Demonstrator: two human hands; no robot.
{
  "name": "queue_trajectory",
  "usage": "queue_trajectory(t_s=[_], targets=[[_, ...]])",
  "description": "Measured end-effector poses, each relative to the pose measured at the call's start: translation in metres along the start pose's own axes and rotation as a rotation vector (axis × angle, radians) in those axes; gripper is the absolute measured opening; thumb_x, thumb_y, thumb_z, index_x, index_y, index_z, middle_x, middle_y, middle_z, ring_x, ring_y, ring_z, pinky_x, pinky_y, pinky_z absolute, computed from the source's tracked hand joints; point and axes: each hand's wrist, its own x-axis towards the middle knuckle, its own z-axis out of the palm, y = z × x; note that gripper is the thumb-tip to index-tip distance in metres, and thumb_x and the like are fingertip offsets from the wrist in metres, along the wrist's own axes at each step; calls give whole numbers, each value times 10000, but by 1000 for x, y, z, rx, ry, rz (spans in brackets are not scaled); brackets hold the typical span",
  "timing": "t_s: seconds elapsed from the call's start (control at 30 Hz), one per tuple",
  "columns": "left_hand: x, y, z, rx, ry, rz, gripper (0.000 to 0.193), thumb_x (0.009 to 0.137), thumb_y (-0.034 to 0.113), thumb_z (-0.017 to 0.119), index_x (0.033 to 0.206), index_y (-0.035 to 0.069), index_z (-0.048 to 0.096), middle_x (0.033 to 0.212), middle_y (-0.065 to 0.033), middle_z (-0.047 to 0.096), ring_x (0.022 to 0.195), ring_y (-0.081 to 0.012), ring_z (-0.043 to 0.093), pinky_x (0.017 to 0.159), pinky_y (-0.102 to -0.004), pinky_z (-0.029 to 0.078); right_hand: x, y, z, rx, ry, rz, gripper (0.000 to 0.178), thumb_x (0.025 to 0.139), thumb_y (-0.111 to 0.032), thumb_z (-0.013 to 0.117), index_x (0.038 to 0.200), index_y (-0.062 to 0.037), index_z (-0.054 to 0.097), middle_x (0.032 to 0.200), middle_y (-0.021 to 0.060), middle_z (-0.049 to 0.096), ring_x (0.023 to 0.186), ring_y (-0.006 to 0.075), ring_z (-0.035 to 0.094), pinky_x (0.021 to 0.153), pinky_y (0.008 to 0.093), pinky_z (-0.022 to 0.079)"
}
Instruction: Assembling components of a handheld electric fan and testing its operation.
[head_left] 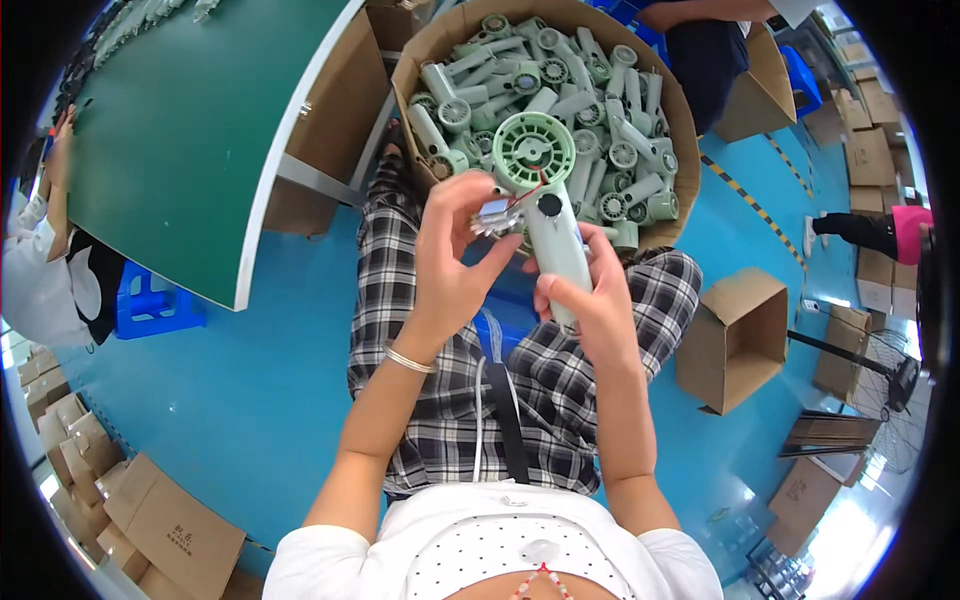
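My right hand [602, 300] is wrapped round the pale handle of a handheld fan [562, 250], tilted over my lap. Its round green head [533, 150] points away from me, with a slotted ring and a central hub. Between the thumb and fingers of my left hand [447, 245] is a small silvery motor part [493, 218] with a toothed edge. A thin red wire [530, 189] runs from near that part toward the fan head. My left fingers partly cover the part.
A large carton [405, 75] heaped with similar handheld fans [560, 70] stands just beyond my knees. At left is a green-topped table [200, 130]. An open box [735, 345] and a standing fan [890, 380] are to the right. Co-workers sit nearby on blue stools [150, 300].
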Motion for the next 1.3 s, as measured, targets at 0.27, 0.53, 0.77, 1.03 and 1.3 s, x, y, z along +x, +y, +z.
queue_trajectory(t_s=[0.27, 0.53, 0.77, 1.03, 1.3], targets=[[-11, 54, -22, -265, 2, -436, 354, 873, 14, 596, 1207, -70, 514, 1072, -150, 614, 913, -205, 650, 821, -317, 549, -27, 20, 6, -57, 21, 18, 543, 767, -21, 658, 1213, 25, 353, 948, 145, 616, 650, 124, 594, 531, 249, 496], [-21, 74, -46, -108, 4, -305, 320, 894, 9, 541, 1201, -84, 533, 1160, -150, 563, 925, -244, 642, 828, -322, 556, -30, 30, 26, -115, -35, 59, 516, 753, -34, 652, 1196, 5, 389, 929, 131, 627, 635, 105, 584, 534, 231, 490], [-19, 80, -48, 636, -72, 169, 248, 741, -112, 629, 897, 61, 715, 1061, -152, 572, 982, -222, 603, 763, -317, 537, -33, 37, 29, -135, -38, 36, 516, 758, -17, 642, 1202, 10, 381, 938, 138, 623, 643, 110, 589, 535, 229, 490], [5, 61, -47, 543, -135, 475, 172, 709, -144, 608, 701, 23, 646, 1077, -127, 535, 955, -237, 605, 763, -315, 546, -37, 44, 25, 38, -100, 86, 514, 764, -9, 633, 1206, 14, 370, 944, 157, 614, 638, 136, 588, 541, 255, 484], [4, 63, -57, 328, -169, 159, 111, 777, -116, 587, 853, -46, 628, 1105, -162, 592, 915, -189, 618, 789, -284, 535, -39, 42, 27, 6, -62, 77, 559, 780, -31, 666, 1231, -9, 337, 977, 139, 618, 738, 131, 609, 600, 260, 515]])
